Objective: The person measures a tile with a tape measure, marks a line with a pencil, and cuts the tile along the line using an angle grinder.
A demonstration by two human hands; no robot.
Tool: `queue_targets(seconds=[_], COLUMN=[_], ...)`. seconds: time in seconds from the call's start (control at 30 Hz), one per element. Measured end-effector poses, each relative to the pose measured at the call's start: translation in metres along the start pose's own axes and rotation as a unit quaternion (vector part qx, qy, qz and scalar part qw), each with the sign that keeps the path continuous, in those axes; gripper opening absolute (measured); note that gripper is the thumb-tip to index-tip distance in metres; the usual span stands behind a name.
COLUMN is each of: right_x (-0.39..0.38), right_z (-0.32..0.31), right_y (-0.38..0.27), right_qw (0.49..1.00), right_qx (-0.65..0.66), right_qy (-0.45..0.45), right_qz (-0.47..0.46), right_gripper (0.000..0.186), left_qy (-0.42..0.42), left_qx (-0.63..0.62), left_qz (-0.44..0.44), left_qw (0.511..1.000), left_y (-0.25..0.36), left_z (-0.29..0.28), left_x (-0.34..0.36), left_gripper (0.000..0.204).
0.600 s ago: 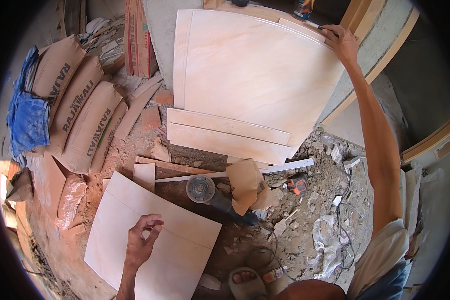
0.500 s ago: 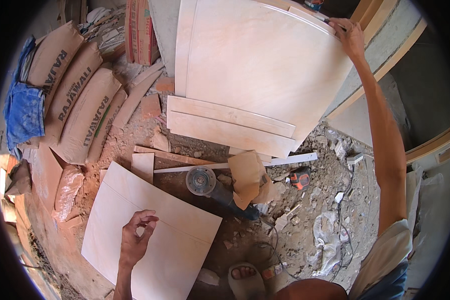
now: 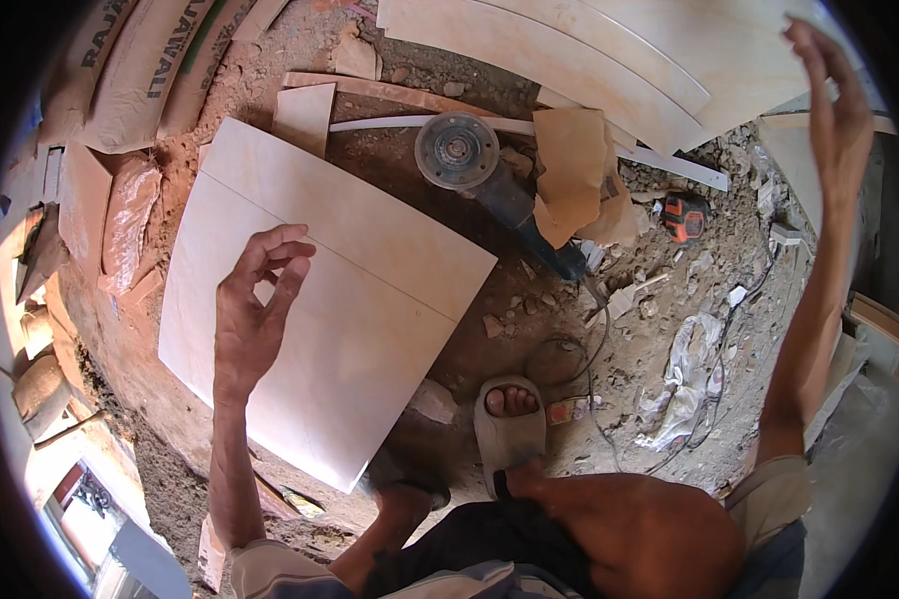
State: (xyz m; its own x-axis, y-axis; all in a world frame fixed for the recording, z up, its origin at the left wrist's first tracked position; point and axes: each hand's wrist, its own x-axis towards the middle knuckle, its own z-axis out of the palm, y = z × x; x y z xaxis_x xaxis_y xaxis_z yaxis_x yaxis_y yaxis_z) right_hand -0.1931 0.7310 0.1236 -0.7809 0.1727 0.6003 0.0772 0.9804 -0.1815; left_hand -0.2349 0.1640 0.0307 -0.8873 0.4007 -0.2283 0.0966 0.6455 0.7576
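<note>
While hovering with left hand (image 3: 255,314) over pale tile (image 3: 370,344), holding thumb and fingertips curled but slightly apart, gripping nothing visible. Holding right hand (image 3: 841,115) up near pale panels (image 3: 739,60), with fingers extended; cannot tell whether pinching anything. Can see pale tile lying left of angle grinder (image 3: 514,212) and sandalled foot (image 3: 509,434), crossed by thin line; also torn brown cardboard (image 3: 569,165) beside grinder, tape measure (image 3: 683,218) farther right.

It's a building site here: an angle grinder (image 3: 514,207) lies on bare, dirty ground, a large cream tile (image 3: 360,339) just to its left, bulging brown sacks (image 3: 120,85) farther left, and rubble (image 3: 645,272) and a tape measure (image 3: 683,217) to its right!
</note>
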Motion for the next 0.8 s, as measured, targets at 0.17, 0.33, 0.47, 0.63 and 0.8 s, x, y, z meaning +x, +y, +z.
queue_targets(seconds=[0.17, 0.33, 0.47, 0.63, 0.8], right_x=[-0.243, -0.29, -0.297, -0.292, -0.241], right_z=[0.06, 0.081, 0.127, 0.169, 0.112], right_y=[-0.067, -0.118, -0.17, -0.164, -0.156], right_qw=[0.965, 0.959, 0.947, 0.948, 0.872], right_qx=[0.113, 0.114, 0.086, 0.078, 0.223], right_qy=[-0.195, -0.251, -0.294, -0.293, -0.38], right_qz=[0.135, 0.057, 0.098, 0.097, 0.214], right_gripper=[0.021, 0.05, 0.068, 0.074, 0.061], left_qy=[0.151, 0.282, 0.276, 0.159, 0.231], left_qx=[-0.029, -0.083, -0.243, -0.297, -0.295], left_qz=[-0.025, -0.08, -0.125, -0.107, -0.149], left_qw=[0.988, 0.952, 0.922, 0.936, 0.915], left_y=[-0.024, -0.036, -0.028, -0.009, -0.027], left_z=[-0.034, -0.024, 0.049, 0.113, 0.082], left_x=[-0.001, -0.014, -0.035, -0.056, -0.082], left_gripper=[0.048, 0.056, 0.045, 0.037, 0.031])
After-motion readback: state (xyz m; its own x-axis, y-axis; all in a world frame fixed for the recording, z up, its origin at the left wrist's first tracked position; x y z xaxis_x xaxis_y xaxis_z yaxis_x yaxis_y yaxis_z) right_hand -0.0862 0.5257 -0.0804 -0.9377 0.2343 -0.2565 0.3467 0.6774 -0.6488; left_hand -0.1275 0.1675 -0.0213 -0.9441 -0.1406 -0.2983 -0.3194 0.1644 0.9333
